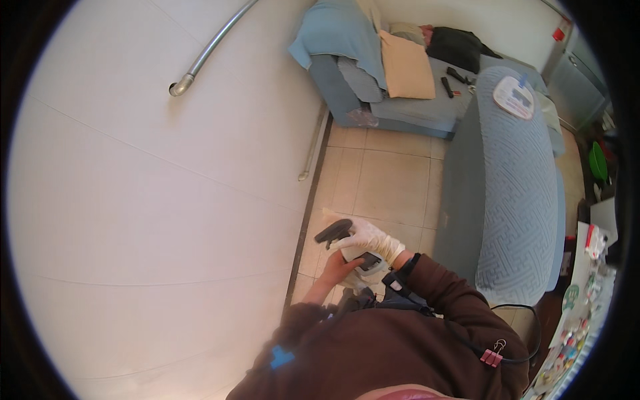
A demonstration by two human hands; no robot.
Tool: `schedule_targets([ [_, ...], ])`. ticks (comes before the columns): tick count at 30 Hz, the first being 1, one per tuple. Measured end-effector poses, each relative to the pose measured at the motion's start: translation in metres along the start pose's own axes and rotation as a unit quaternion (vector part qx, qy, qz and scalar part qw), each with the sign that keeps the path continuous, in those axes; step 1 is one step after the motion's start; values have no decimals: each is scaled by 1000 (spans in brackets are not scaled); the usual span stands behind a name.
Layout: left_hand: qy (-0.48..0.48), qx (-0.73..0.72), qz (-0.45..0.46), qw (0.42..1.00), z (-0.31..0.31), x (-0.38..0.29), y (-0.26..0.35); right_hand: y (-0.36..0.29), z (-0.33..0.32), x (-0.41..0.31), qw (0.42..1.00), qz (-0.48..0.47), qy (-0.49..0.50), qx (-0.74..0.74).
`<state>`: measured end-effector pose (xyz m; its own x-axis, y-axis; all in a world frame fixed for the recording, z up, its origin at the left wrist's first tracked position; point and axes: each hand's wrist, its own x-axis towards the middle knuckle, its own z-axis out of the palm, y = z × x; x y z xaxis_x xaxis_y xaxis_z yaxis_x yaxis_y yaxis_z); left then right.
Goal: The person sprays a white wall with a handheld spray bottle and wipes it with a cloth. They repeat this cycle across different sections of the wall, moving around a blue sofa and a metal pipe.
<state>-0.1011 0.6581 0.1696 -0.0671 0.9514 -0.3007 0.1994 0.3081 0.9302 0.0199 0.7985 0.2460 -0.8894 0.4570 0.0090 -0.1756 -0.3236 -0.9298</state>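
Observation:
My left hand (341, 269) is bare and grips a white plastic container (376, 266) with a dark panel on its side; the thumb lies across that panel. Just above it, my right hand (364, 237) wears a thin whitish glove and is closed around a black piece (334, 232) that looks like a trigger spray head. Whether this black piece is joined to the container cannot be told, as the gloved fingers cover the place between them. Pale, crumpled material hangs below the container, partly hidden.
A white wall (165, 200) with a metal pipe (212, 47) rises at the left. To the right stands a sofa section under a pale blue quilted cover (517, 200). Further off, a grey-blue sofa (400, 109) holds cushions and dark objects. A table (567, 310) with small items is at far right.

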Motion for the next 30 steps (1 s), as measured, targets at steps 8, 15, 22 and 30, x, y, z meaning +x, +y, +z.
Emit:
schedule_targets([
  [8, -25, 54, -22, 998, -6, 55, 32, -22, -49, 59, 976, 72, -206, -10],
  [15, 105, -51, -157, 981, -101, 119, -1, -26, -106, 168, 980, 121, 74, 140],
  [22, 267, -101, -226, 931, -203, 178, -43, -68, -157, 341, 948, 4, 119, 294],
  [30, 326, -113, -224, 911, -255, 196, -54, -90, -185, 507, 952, -21, 207, 224],
])
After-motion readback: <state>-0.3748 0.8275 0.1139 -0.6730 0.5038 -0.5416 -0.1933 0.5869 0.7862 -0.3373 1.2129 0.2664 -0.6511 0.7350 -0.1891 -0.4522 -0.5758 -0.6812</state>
